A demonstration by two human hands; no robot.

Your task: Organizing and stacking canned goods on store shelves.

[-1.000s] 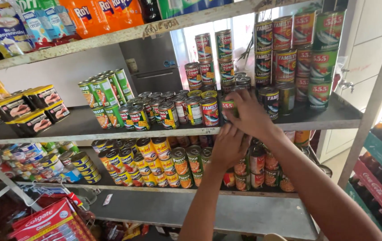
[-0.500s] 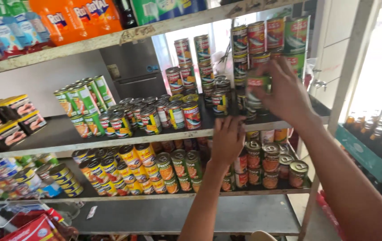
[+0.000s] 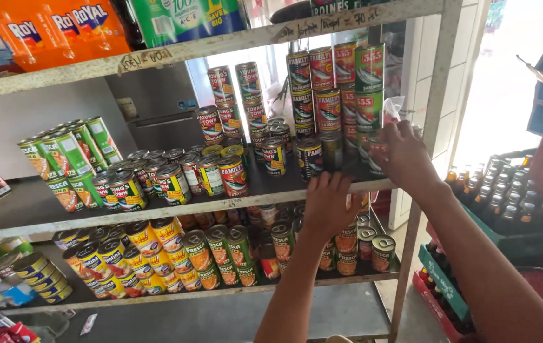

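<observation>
On the middle shelf (image 3: 176, 211), the right hand (image 3: 404, 155) is closed around one can (image 3: 378, 152) at the foot of the tall stacks near the right post, while the left hand (image 3: 328, 203) lies flat, fingers spread, on the shelf's front edge. Behind the held can rise three tall stacks (image 3: 333, 95) of three cans each; two shorter stacks (image 3: 233, 95) stand further left.

head cam | faces shelf rack (image 3: 220, 203) straight on, slightly downward | close, arm's reach
</observation>
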